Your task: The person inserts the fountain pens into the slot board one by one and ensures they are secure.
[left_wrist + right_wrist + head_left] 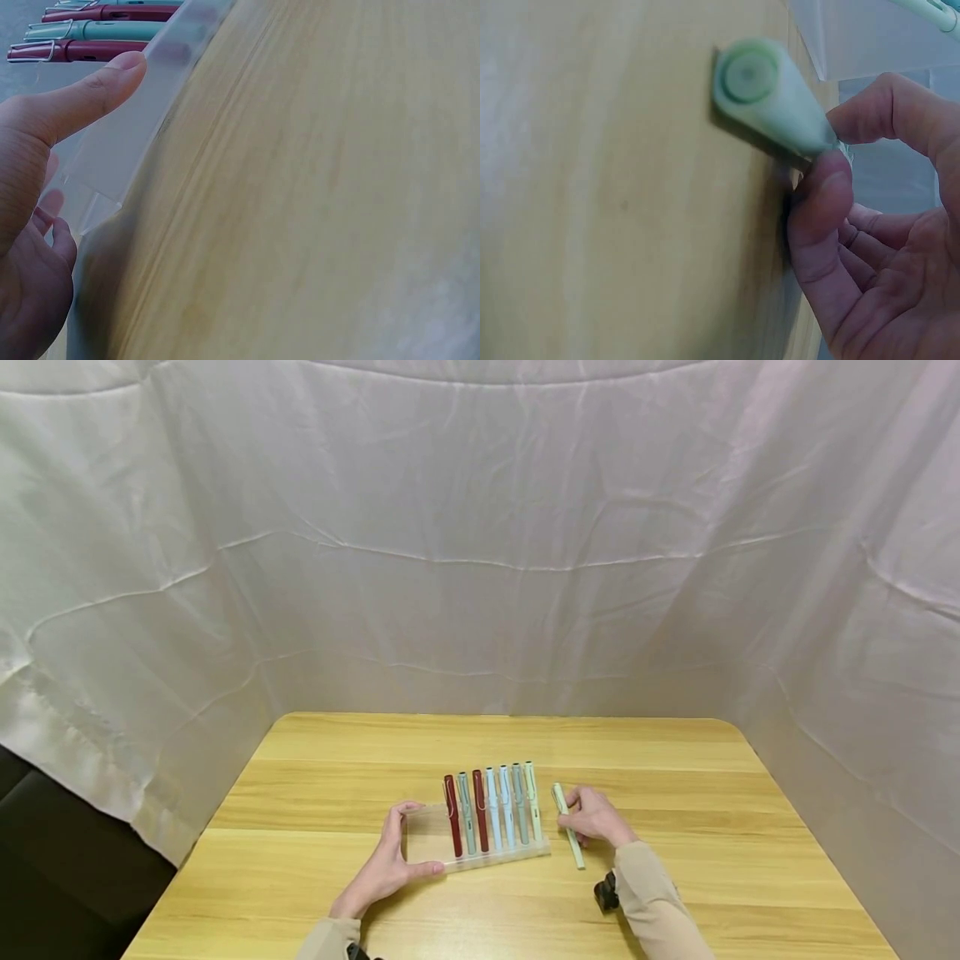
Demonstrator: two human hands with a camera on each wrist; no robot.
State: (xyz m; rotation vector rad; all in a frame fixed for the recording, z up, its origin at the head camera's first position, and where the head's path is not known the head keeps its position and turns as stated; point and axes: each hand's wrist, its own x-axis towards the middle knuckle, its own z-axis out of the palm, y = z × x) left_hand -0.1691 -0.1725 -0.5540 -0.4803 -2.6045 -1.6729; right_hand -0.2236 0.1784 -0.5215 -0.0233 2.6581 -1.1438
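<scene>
A clear pen stand [427, 837] sits on the table with several capped pens lying side by side in it: dark red, grey-green, light blue and pale green. My left hand [384, 867] grips the stand's left end, thumb [112, 82] on the front lip and fingers round the back. To the right of the stand, my right hand [597, 818] pinches a pale green pen [577, 853] between thumb and fingers. In the right wrist view this pen's round end [748, 73] points toward the camera, close to the tabletop.
The wooden table [300, 777] has rounded far corners. Pale curtains [487, 618] hang behind it and on both sides. A dark object [67, 860] stands beyond the table at the lower left.
</scene>
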